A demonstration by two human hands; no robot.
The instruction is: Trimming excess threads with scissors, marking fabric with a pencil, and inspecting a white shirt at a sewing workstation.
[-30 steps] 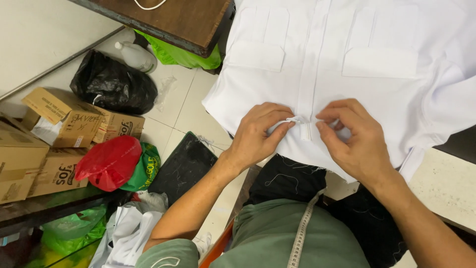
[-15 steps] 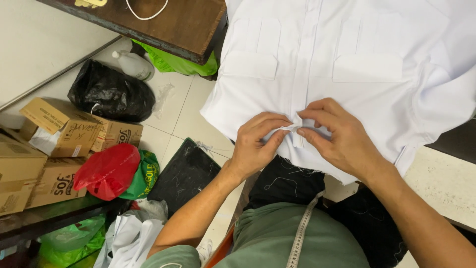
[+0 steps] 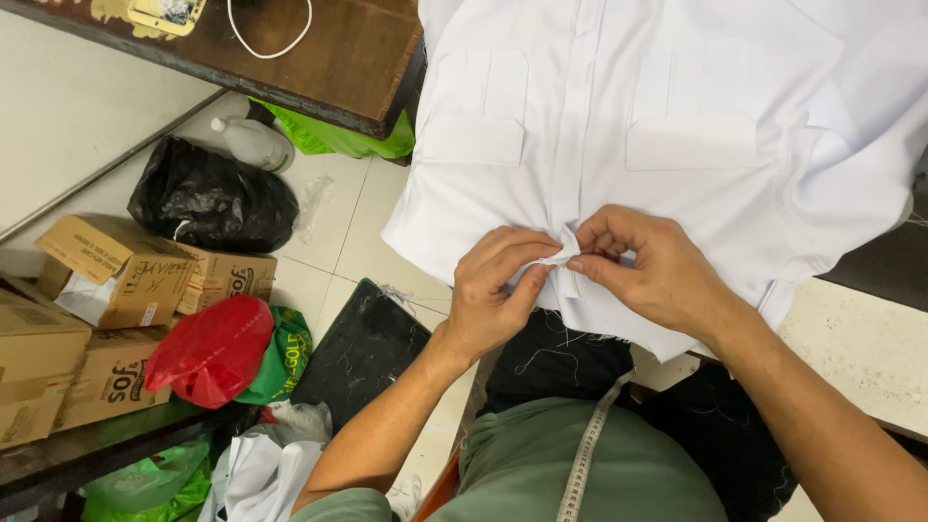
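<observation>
Both hands are sitting slightly lower on the cloth than a moment ago; I am seeing cardboard boxes (image 3: 116, 275) and a red bag (image 3: 211, 350) lying on the floor at left; my left hand (image 3: 495, 295) is pinching the white shirt (image 3: 667, 126) at its front placket, near the lower hem; my right hand (image 3: 650, 271) is gripping the same fold, fingertips almost touching.

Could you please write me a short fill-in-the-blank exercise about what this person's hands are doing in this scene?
1. The left hand and right hand pinch the front of a ____ shirt.
2. The shirt shows ____ chest pockets.
3. A measuring tape hangs over the person's ____ top.
4. On the floor, a red bag lies beside cardboard ____.

Missing words: white; two; green; boxes
</observation>
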